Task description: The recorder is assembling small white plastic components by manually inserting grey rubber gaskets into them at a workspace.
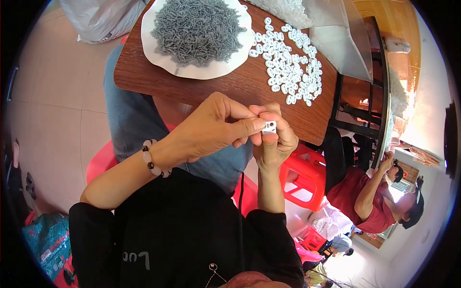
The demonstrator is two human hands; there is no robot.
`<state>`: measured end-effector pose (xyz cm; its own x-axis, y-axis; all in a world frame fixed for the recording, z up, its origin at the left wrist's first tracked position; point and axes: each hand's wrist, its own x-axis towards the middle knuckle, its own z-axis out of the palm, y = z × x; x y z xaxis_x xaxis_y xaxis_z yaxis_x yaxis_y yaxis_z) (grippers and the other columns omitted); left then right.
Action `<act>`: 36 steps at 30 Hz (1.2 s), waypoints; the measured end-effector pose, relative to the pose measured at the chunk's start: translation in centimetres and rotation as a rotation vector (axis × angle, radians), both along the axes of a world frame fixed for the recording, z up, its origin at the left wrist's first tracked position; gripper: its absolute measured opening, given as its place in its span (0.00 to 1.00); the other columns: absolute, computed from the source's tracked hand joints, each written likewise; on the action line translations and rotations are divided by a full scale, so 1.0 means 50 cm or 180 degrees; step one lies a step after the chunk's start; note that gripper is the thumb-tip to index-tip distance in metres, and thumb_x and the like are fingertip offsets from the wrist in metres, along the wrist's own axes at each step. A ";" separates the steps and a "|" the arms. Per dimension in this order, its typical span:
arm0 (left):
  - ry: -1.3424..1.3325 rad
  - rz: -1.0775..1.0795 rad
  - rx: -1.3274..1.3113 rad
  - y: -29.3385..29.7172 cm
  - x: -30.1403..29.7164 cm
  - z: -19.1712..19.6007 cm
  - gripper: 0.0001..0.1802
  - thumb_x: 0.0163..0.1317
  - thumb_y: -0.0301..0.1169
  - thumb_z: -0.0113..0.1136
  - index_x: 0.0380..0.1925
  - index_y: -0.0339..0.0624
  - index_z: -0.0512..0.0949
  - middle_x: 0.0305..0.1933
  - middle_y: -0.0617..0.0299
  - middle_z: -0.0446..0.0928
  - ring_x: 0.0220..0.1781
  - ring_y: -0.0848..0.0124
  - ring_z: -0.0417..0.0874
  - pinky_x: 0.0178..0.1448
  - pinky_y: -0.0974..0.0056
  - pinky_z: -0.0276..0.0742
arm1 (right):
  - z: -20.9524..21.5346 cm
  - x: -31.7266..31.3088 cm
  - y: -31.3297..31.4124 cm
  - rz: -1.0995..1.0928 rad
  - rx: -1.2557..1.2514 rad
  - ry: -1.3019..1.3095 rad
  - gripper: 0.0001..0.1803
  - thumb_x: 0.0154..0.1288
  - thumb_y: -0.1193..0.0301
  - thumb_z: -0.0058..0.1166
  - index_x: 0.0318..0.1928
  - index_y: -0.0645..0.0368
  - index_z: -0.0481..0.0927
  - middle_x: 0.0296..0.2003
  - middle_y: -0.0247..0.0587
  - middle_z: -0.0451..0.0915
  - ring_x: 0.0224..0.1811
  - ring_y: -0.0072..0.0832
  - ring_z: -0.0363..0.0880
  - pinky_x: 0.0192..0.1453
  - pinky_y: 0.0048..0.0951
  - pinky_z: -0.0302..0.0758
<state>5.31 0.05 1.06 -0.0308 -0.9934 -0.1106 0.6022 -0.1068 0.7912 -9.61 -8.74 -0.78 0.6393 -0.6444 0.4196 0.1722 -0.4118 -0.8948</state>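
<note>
My right hand [274,139] pinches a small white plastic cord lock [269,127] between thumb and fingers, its dark round hole showing. Against its left side, the thumb and fingertips of my left hand [225,126] are pressed together; anything between them is hidden. Both hands are held just off the near edge of the brown wooden table [201,90]. Beyond them, a white wavy-rimmed plate [165,68] carries a heap of small grey metal coil springs [197,31]. Many loose white two-holed plastic pieces [288,67] lie spread over the table to the right of the plate.
At the table's far right, a clear-sided bin [336,43] stands beside a pile of white parts [283,10]. A red plastic stool [303,180] is below the table's right side. Another person in a dark red shirt [357,199] sits farther right. A plastic bag [103,19] rests at upper left.
</note>
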 end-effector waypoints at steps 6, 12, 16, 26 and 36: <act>0.0208 0.0143 0.0052 0.000 -0.007 0.003 0.13 0.63 0.33 0.60 0.24 0.34 0.82 0.23 0.62 0.78 0.22 0.80 0.70 0.26 0.75 0.64 | -0.003 -0.001 0.002 -0.0029 -0.0028 -0.0124 0.24 0.65 0.54 0.54 0.42 0.68 0.80 0.37 0.56 0.81 0.36 0.31 0.78 0.39 0.27 0.75; 0.0167 0.0167 0.0105 0.000 -0.011 0.003 0.13 0.62 0.33 0.60 0.24 0.34 0.82 0.22 0.63 0.77 0.22 0.80 0.70 0.25 0.75 0.63 | -0.005 -0.001 0.001 -0.0037 -0.0054 -0.0150 0.24 0.65 0.55 0.53 0.42 0.68 0.80 0.36 0.55 0.81 0.35 0.31 0.78 0.37 0.26 0.75; 0.0139 0.0182 0.0227 0.003 -0.011 0.010 0.14 0.62 0.34 0.61 0.22 0.34 0.81 0.20 0.64 0.76 0.21 0.81 0.70 0.25 0.75 0.63 | -0.009 0.001 0.002 -0.0062 -0.0075 -0.0212 0.24 0.66 0.55 0.53 0.41 0.68 0.80 0.36 0.54 0.81 0.35 0.31 0.78 0.37 0.26 0.74; 0.0219 0.0238 0.0384 0.005 -0.019 -0.005 0.15 0.62 0.34 0.61 0.21 0.34 0.80 0.17 0.65 0.74 0.20 0.81 0.70 0.25 0.76 0.63 | -0.006 0.004 0.006 -0.0132 -0.0153 -0.0048 0.22 0.67 0.57 0.52 0.40 0.69 0.79 0.35 0.52 0.81 0.35 0.31 0.78 0.37 0.26 0.75; 0.0322 0.0273 0.0440 0.005 -0.021 -0.012 0.14 0.62 0.33 0.61 0.23 0.33 0.81 0.19 0.63 0.75 0.20 0.81 0.71 0.25 0.75 0.65 | -0.014 0.006 0.005 -0.0157 -0.0205 -0.0052 0.21 0.68 0.59 0.51 0.40 0.70 0.79 0.34 0.52 0.80 0.34 0.30 0.78 0.37 0.25 0.74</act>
